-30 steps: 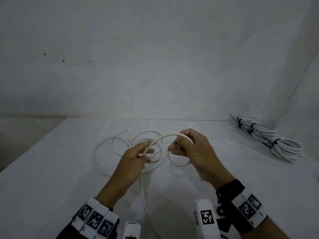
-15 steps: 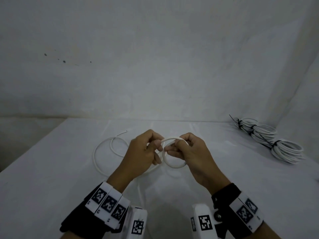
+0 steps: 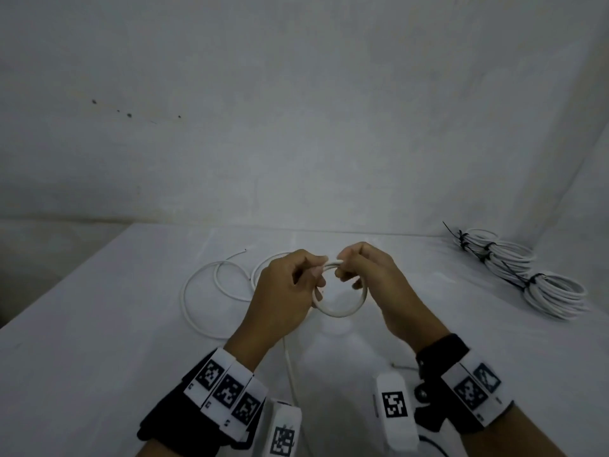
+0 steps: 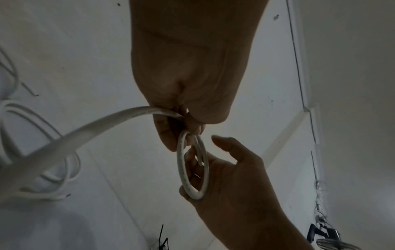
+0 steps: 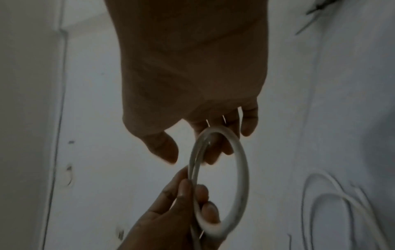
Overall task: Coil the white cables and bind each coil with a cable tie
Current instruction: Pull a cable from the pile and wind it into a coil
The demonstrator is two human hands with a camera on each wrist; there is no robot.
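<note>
A small coil [image 3: 339, 312] of white cable hangs between my hands above the table. My left hand [image 3: 309, 278] pinches the cable at the coil's top left, thumb against fingers [image 4: 188, 125]. My right hand [image 3: 349, 275] curls its fingers [image 5: 215, 148] through the coil [image 5: 239, 177] from the right, while its thumb [image 5: 164, 150] stands off the cable. The cable's loose remainder [image 3: 201, 291] lies in wide loops on the table to the left. A tail [image 3: 290, 367] runs down toward me. A black cable tie [image 4: 161, 236] lies on the table near me.
Several finished coils [image 3: 514, 258] bound with black ties lie in a row at the right, against the draped white backdrop. The table [image 3: 99, 357] is covered in white cloth, and its left edge drops away at the far left.
My left hand has come up to the right hand, drawing the wide raised loop down into a small tight coil. Both hands now sit close together on it.
</note>
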